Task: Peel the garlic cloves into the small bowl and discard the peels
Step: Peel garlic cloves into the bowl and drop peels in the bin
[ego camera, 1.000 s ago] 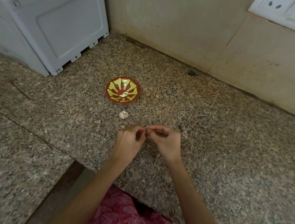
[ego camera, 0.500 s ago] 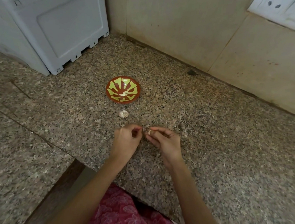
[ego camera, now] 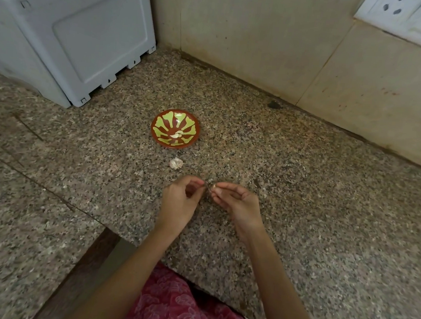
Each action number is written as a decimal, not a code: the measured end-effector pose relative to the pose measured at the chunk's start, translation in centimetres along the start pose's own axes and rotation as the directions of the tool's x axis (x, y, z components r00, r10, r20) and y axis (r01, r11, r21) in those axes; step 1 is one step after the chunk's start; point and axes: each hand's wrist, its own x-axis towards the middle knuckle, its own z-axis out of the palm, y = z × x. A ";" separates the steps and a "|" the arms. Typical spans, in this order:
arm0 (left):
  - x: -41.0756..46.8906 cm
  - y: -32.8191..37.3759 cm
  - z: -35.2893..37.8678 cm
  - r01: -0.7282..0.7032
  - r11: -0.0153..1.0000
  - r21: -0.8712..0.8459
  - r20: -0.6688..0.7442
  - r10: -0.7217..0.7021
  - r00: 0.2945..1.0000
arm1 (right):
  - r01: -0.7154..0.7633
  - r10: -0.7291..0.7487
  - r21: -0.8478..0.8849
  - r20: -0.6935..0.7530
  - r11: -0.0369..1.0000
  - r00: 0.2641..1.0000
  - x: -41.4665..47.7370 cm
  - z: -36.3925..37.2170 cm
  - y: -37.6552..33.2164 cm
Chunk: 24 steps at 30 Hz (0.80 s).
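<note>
Head view: right hand (ego camera: 236,203) pinches clove (ego camera: 213,186); left hand (ego camera: 179,199) pinches peel. Slip risk: clove drops short of bowl (ego camera: 175,128) ahead.

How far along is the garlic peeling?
Some is done: pale peeled cloves lie in the small bowl. In hand: the right hand pinches a clove while the left hand pinches at its skin. Left: the garlic piece on the counter, and clearing peels.

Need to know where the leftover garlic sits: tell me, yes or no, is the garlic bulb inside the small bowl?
No: the garlic bulb lies on the granite counter, just in front of the small bowl and apart from it.
</note>
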 end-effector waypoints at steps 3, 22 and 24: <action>0.1 0.4 0.0 0.085 0.981 -0.173 0.063 -0.075 0.995 | 0.010 -0.010 -0.016 0.011 1.000 1.000 0.1 0.1 0.0; 0.3 0.4 0.3 0.276 0.926 -0.259 0.096 -0.259 0.961 | 0.013 -0.017 -0.084 -0.055 0.996 0.998 0.6 0.6 -0.3; 0.3 0.1 0.4 0.261 0.941 -0.214 0.088 -0.247 0.965 | 0.044 -0.052 -0.128 -0.059 0.991 0.997 0.7 0.6 -0.5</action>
